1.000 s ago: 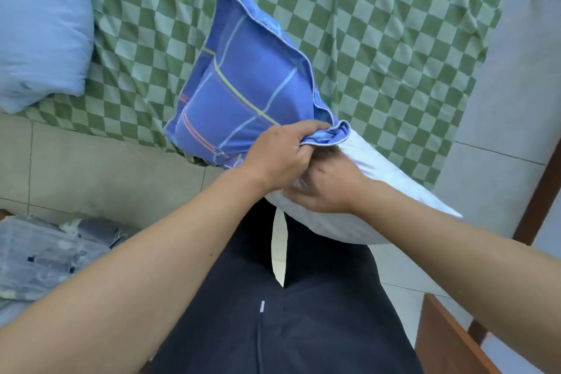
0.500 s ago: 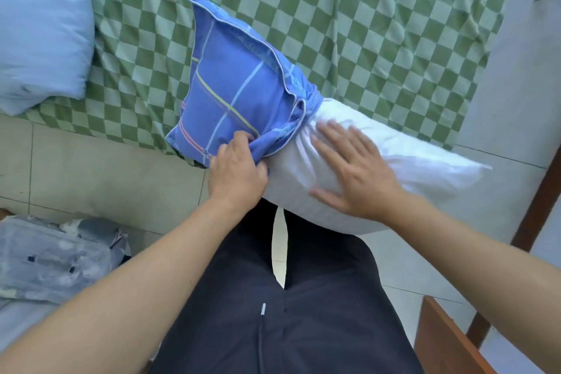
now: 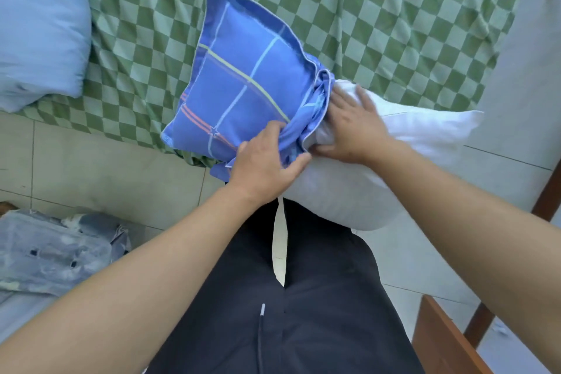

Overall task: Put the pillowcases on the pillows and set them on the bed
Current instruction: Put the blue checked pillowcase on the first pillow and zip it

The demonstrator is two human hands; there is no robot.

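Note:
A white pillow [image 3: 379, 167] lies across my lap, its left half inside a blue plaid pillowcase [image 3: 243, 76]. The case's open edge is bunched in folds at the pillow's middle. My left hand [image 3: 267, 161] grips that bunched hem at the near side. My right hand [image 3: 349, 127] lies on the bare white pillow just beside the hem, fingers spread, thumb against the cloth; whether it pinches the hem I cannot tell. The covered end points away over the bed [image 3: 394, 9], which has a green checked sheet.
A light blue quilt [image 3: 36, 24] lies on the bed at the far left. Grey-blue patterned fabric [image 3: 51, 252] lies on the tiled floor at my left. A brown wooden frame [image 3: 449, 340] stands at the lower right. My dark trousers fill the foreground.
The pillowcase has slid further along the pillow. My left hand moved right along the hem. My right hand shifted left up against the bunched edge.

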